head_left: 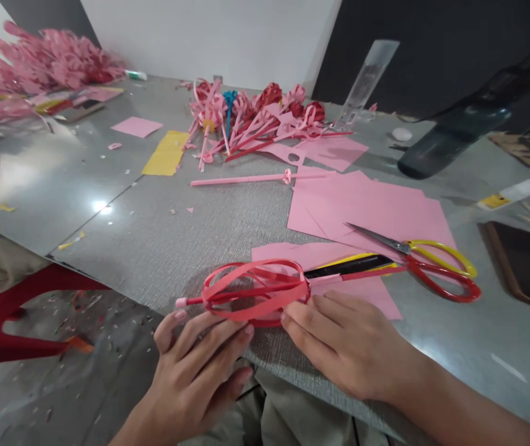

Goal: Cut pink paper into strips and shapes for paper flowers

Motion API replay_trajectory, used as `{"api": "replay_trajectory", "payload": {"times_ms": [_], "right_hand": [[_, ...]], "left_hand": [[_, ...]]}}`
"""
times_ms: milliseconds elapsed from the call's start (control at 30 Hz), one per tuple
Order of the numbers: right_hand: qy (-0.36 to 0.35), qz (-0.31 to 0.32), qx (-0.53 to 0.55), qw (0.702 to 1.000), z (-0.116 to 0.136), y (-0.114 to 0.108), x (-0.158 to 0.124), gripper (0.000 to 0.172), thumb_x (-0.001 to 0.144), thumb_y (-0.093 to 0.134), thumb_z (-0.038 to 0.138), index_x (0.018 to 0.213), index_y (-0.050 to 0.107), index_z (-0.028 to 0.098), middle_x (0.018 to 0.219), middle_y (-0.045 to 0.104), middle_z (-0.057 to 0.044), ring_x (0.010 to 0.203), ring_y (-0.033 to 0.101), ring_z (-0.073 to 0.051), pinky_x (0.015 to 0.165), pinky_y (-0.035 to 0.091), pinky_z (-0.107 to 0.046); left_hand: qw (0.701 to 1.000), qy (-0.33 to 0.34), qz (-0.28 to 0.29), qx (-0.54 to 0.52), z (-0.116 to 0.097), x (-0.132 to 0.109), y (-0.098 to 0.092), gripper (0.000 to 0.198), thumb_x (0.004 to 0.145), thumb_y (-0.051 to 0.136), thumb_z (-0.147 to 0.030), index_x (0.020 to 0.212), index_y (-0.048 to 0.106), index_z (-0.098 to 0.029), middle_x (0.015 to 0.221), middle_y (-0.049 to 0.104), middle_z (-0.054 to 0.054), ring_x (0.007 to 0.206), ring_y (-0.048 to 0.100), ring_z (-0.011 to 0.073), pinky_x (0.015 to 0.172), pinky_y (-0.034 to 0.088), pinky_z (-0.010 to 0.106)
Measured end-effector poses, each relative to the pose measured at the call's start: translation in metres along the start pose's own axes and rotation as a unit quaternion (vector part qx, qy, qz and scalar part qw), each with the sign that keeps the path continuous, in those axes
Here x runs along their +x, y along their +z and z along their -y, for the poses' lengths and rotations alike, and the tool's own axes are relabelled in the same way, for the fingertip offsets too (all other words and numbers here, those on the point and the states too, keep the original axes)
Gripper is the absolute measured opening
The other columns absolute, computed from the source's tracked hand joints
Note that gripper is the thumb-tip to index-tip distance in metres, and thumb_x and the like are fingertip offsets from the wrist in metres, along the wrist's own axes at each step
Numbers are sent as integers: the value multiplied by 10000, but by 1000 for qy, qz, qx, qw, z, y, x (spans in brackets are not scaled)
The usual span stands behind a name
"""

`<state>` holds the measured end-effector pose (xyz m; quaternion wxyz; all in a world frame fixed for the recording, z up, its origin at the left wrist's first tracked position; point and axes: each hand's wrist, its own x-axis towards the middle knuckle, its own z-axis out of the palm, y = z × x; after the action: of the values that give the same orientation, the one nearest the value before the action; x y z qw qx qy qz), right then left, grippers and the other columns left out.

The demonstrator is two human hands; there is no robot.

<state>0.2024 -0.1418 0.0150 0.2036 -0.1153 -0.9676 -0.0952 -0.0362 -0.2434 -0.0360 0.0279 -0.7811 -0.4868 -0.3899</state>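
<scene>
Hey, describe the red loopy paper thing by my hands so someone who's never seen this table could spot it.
On the grey table, look to the near edge, where the left hand and right hand rest. The red loops lie just beyond them, left of the scissors. Unlike the mostly pink flowers piled at the far side, they lie alone, wide open and bright red.

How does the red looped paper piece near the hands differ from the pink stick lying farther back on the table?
The red looped piece is a wide bundle of red strips; the pink stick is thin, straight and pale, with one small knot. The left hand and right hand touch the looped piece; the pink stick lies untouched. Both lie on the grey table.
</scene>
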Motion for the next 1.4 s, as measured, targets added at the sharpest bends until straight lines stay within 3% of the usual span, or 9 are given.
{"api": "replay_trajectory", "payload": {"times_ms": [167, 767, 1200, 1400], "right_hand": [[3, 14, 8, 1000, 1, 4, -2, 166, 924, 593, 64, 1043, 707, 79, 1043, 763, -89, 774, 626, -222, 671, 466, -397], [20, 14, 39, 999, 2, 1, -1, 166, 965, 581, 102, 999, 738, 147, 1066, 765, -44, 791, 603, -203, 694, 458, -380], [3, 38, 39, 999, 0, 4, -4, 185, 964, 566, 110, 1049, 726, 146, 1095, 755, -60, 831, 616, -211, 704, 455, -379], [1, 36, 50, 998, 1, 6, -5, 169, 962, 570, 109, 1001, 728, 153, 1078, 760, -57, 839, 629, -209, 699, 453, -375]], "left_hand": [[1000, 0, -9, 16, -4, -7, 5, 285, 927, 632, -252, 1189, 732, -202, 1132, 786, 31, 1121, 630, 214, 1238, 107, 422], [999, -36, -3, 35, -9, -7, 11, 283, 934, 590, -221, 1178, 727, -182, 1153, 774, 84, 1094, 602, 265, 1062, 257, 498], [998, -49, -15, 32, -15, -17, 17, 305, 931, 595, -212, 1207, 710, -154, 1112, 778, 99, 1101, 579, 269, 1145, 181, 532], [998, -51, -6, 29, -13, -21, 18, 315, 923, 607, -209, 1220, 701, -163, 1122, 773, 88, 1086, 577, 261, 1113, 241, 503]]}}
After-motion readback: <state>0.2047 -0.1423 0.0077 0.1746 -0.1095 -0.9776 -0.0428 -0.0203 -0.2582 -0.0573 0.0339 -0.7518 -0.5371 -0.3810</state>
